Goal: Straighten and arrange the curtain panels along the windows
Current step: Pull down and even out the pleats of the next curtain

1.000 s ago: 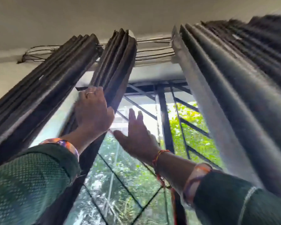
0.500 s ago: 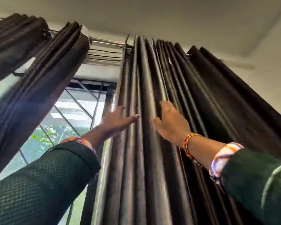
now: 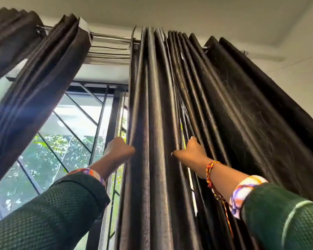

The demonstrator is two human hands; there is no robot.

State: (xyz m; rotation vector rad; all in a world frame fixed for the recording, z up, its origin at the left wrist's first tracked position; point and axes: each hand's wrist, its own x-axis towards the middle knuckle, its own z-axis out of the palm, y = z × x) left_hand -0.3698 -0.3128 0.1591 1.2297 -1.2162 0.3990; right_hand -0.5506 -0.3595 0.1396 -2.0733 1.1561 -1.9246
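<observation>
A dark pleated curtain panel [image 3: 157, 123] hangs from the metal rod [image 3: 114, 36] in front of me, seen from below. My left hand [image 3: 118, 150] grips the panel's left edge, with its fingers wrapped behind the fabric. My right hand [image 3: 190, 153] holds a bunch of folds further right, fingers tucked between the pleats and thumb pointing left. A second bunched dark panel [image 3: 43, 82] hangs at the left, apart from both hands. A further bunch [image 3: 9, 38] sits at the far left.
The window [image 3: 67, 134] with its dark diagonal grille shows between the panels, green leaves outside. Black cables [image 3: 108, 51] run under the rod. White ceiling above, a pale wall [image 3: 300, 83] at the right. More dark curtain [image 3: 260, 123] spreads to the right.
Both hands went from flat on the pleats to grasping them: the left has closed round the panel's left edge, the right has slid its fingers into the folds. The view tilted slightly.
</observation>
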